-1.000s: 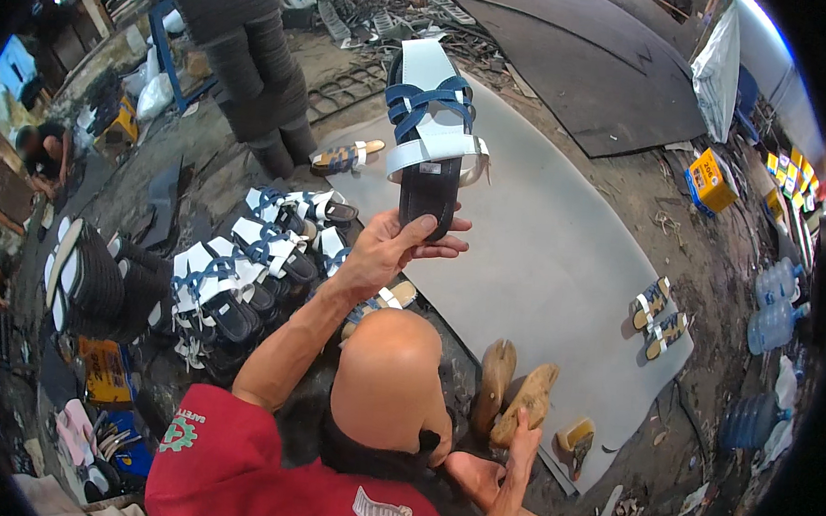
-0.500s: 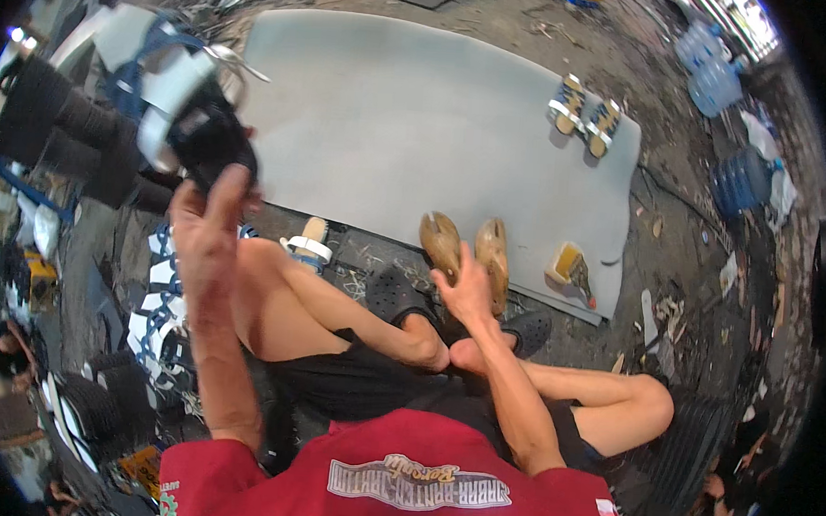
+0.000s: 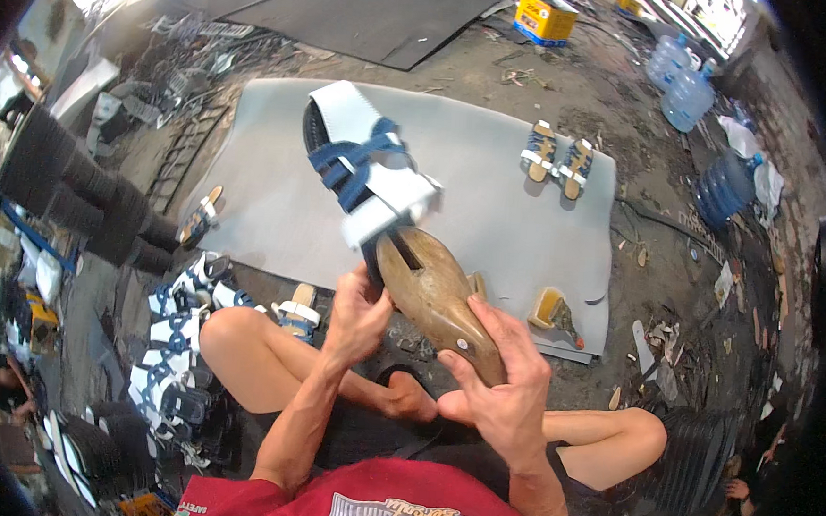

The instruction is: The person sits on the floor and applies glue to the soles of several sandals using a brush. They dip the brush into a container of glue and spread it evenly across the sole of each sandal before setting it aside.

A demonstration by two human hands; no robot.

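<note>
A blue and white strap sandal [image 3: 367, 165] with a dark sole is raised in front of me above the grey sheet [image 3: 277, 169]. My left hand [image 3: 360, 316] is closed on its near end. My right hand [image 3: 510, 377] grips a brown shoe last [image 3: 434, 297] by its near end. The last's slotted far end meets the near end of the sandal, lined up with it; whether it is inside the straps I cannot tell. A second last is mostly hidden behind the held one.
A yellowish tub with a brush [image 3: 550, 309] sits on the sheet's near right, and a pair of sandals [image 3: 539, 152] at its far right. Several strapped sandals [image 3: 174, 338] lie by my left knee. Dark sole stacks [image 3: 68, 180] stand left; water jugs [image 3: 689, 100] stand far right.
My left hand has brought the sandal from the far left to the middle. My right hand has lifted one last from the ground up to the sandal.
</note>
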